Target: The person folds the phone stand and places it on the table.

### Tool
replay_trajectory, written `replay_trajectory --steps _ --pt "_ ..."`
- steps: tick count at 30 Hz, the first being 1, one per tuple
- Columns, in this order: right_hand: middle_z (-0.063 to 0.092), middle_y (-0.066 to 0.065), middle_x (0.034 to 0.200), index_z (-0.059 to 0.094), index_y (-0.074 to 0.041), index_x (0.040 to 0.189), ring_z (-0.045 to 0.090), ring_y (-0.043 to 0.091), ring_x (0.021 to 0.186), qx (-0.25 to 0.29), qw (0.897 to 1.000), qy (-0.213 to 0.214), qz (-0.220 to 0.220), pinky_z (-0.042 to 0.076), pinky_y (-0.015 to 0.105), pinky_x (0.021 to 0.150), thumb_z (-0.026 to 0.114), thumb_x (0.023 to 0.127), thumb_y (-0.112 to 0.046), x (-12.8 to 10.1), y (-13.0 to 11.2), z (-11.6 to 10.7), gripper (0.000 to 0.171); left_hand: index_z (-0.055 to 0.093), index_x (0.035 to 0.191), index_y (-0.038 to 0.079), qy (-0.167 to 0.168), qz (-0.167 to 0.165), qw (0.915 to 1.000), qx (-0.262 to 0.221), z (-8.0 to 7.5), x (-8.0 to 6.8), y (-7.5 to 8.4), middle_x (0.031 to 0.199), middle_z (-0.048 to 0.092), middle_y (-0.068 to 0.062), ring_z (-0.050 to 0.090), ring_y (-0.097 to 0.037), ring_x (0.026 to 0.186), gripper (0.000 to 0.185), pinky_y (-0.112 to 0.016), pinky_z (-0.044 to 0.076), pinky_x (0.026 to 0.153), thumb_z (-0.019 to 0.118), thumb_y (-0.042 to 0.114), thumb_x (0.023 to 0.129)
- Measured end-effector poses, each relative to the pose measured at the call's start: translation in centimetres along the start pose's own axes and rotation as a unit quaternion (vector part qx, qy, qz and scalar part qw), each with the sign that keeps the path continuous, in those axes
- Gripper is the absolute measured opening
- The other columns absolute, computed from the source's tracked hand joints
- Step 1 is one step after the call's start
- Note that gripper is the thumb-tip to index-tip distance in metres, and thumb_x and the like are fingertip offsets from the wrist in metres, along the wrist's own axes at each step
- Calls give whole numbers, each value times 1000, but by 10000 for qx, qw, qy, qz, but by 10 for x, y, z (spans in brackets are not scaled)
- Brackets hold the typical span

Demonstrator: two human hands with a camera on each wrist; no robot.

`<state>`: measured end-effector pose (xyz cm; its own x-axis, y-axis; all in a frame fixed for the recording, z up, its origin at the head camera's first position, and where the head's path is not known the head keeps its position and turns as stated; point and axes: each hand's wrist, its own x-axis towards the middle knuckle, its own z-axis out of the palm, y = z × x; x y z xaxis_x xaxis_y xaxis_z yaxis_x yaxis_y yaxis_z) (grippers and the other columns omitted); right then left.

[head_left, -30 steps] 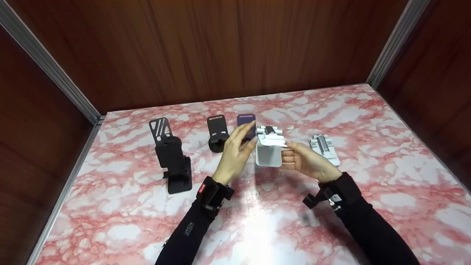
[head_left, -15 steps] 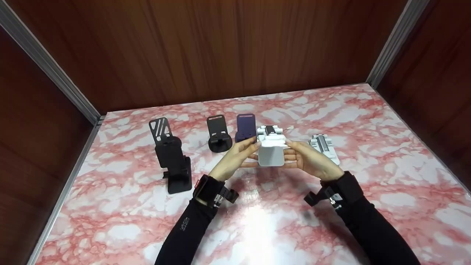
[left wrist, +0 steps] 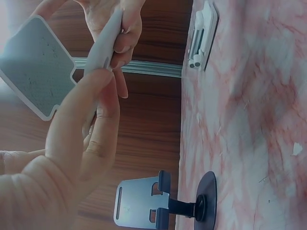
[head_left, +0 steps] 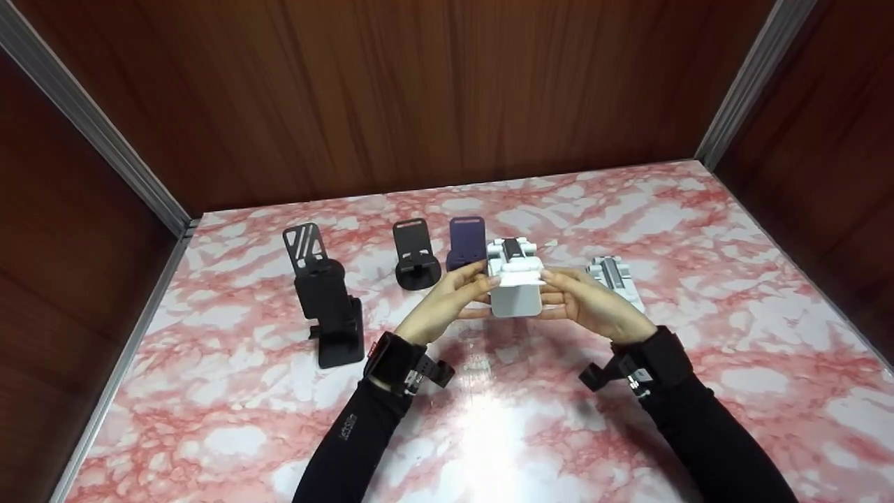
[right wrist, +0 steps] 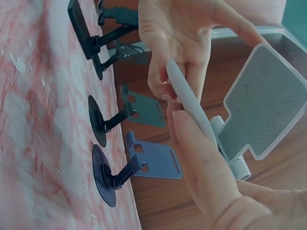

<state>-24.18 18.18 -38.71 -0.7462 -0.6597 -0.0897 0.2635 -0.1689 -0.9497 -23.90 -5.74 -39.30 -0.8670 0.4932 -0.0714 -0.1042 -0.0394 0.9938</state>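
A white phone stand (head_left: pixel 515 302) is held up off the table between both hands, partly unfolded. Its grey-padded plate (right wrist: pixel 268 103) stands at an angle to the other white plate (left wrist: pixel 101 50). My left hand (head_left: pixel 436 307) pinches the stand's left edge, thumb on the near side and other fingers behind. On the opposite edge my right hand (head_left: pixel 604 307) grips in the same way. Just behind the left hand stands a purple phone stand (head_left: pixel 466 239). A second white phone stand (head_left: pixel 616 278) lies folded flat beyond the right hand.
Left of the purple stand is a black phone stand (head_left: pixel 413 241) on a round base. Farther left, a black stand with a rectangular base (head_left: pixel 341 346) stands before one with a slotted plate (head_left: pixel 304 243). Wooden panels (head_left: pixel 447 98) enclose the marbled table (head_left: pixel 230 405).
My left hand has come off the purple stand's side and taken hold of the white stand's left edge. The stand's near white plate has tipped slightly downward; the right hand stays almost in place.
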Motion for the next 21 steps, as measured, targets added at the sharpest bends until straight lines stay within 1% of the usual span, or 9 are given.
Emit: replay_trajectory --steps 6,9,11,16,18,21 --pt "63 11 113 42 3 127 64 19 100 -52 9998 181 48 51 35 92 50 96 -25 -1 -2 1 43 23 144 1 8 27 9999 -162 1 -1 1 119 51 -13 59 -19 95 65 -36 54 86 55 20 91" --pt "63 10 114 40 5 129 64 19 100 -36 9997 228 56 51 34 92 51 95 -24 -1 -2 2 46 22 145 1 33 3 9998 -202 1 -1 1 119 50 -13 59 -17 94 67 -35 54 86 56 18 90" --pt "62 10 114 36 8 131 64 18 100 -42 9996 276 58 52 34 91 52 95 -23 -1 -2 2 50 21 145 1 41 -8 9998 -211 1 -1 1 121 49 -14 59 -17 94 68 -35 54 87 57 18 89" --pt "60 8 114 15 12 138 63 17 100 -103 9989 442 88 52 32 90 55 93 -22 -2 -2 1 69 22 145 2 47 15 9998 -210 1 -2 2 124 48 -16 59 -18 96 70 -35 54 88 59 19 88" --pt "59 7 115 12 12 139 63 17 101 -109 9990 429 90 52 31 91 55 93 -21 -2 -3 1 71 22 145 2 49 25 9998 -212 1 -2 3 125 48 -16 59 -19 97 71 -35 53 89 60 19 88" --pt "60 7 116 13 12 140 63 18 102 -96 9994 338 79 52 32 91 53 94 -19 -1 -3 1 68 23 145 2 38 31 9997 -237 1 -2 3 125 48 -16 60 -19 98 71 -35 53 89 60 19 87"
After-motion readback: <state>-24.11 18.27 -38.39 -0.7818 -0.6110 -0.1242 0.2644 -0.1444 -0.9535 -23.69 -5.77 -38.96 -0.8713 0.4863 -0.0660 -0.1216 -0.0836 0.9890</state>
